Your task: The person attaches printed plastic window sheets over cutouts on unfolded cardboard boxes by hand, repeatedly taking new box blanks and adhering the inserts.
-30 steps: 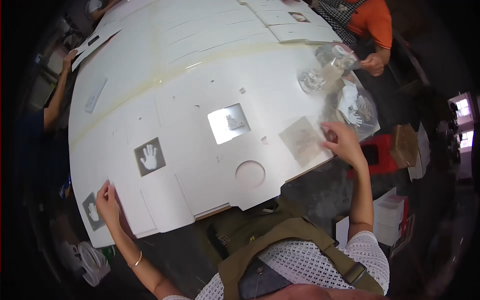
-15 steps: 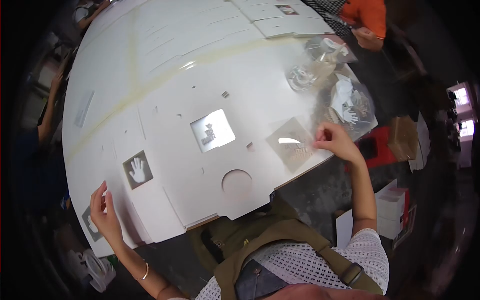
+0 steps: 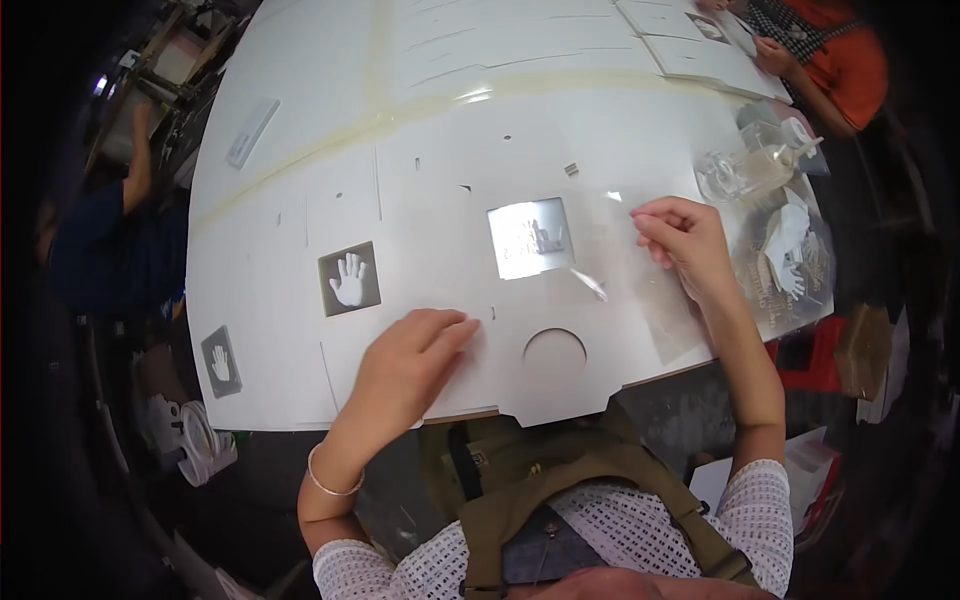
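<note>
Film (image 3: 622, 265), clear and shown mostly by its glare, lies between the bright square (image 3: 530, 238) and the right hand (image 3: 685, 240), whose thumb and fingers seem pinched on its edge; the left hand (image 3: 412, 362) is loose over the board (image 3: 430, 250), grasping nothing visible. Handling the film beside the square looks like the step in hand, and the next move calls for a light, steady pinch.

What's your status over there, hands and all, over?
Left hand open at white cardboard. Right hand pinched, apparently on a clear sheet. Clear plastic clutter off right, seemingly out of the way.
</note>
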Motion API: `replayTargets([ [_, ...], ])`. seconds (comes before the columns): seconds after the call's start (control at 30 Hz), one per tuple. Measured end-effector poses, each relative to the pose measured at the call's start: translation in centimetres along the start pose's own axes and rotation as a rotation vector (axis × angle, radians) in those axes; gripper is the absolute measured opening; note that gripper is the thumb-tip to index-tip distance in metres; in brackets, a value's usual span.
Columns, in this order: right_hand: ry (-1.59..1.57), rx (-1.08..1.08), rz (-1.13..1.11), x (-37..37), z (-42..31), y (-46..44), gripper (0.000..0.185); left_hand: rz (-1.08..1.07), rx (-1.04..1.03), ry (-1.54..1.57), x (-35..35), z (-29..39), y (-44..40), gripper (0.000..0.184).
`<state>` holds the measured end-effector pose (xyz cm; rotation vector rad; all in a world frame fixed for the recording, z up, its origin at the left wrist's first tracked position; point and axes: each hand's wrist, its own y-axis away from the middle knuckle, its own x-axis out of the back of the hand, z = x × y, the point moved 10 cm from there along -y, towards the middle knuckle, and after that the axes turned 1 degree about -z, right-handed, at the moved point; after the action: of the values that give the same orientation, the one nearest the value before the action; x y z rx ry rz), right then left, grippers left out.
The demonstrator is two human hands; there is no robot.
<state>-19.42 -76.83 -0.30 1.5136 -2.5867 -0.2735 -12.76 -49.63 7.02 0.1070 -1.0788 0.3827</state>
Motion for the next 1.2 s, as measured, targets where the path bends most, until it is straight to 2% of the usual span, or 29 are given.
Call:
replayTargets([
  [0.27, 0.089, -0.067, -0.119, -6.2, 0.8, -2.9, 0.009, -0.016, -0.109, -0.004, -2.5, -0.7, -0.7, 0.038],
  [0.43, 0.156, -0.071, -0.104, -6.3, 1.8, -3.4, 0.009, 0.003, -0.110, -0.010, -2.5, -1.7, -0.8, 0.038],
  [0.83, 0.089, -0.048, -0.074, -5.8, 2.6, -4.2, 0.009, -0.035, -0.165, -0.093, -3.3, -1.7, -1.7, 0.043],
  [0.93, 0.118, -0.013, -0.097, -6.1, 2.3, -4.1, 0.011, -0.033, -0.178, -0.123, -3.5, -1.6, -1.9, 0.042],
  [1.0, 0.149, 0.007, -0.101, -6.2, 2.0, -4.0, 0.011, -0.044, -0.150, -0.128, -3.5, -1.7, -2.2, 0.034],
  [1.2, 0.248, 0.007, -0.075, -6.1, 2.0, -3.7, 0.010, -0.026, -0.113, -0.102, -3.1, -1.5, -2.8, 0.034],
])
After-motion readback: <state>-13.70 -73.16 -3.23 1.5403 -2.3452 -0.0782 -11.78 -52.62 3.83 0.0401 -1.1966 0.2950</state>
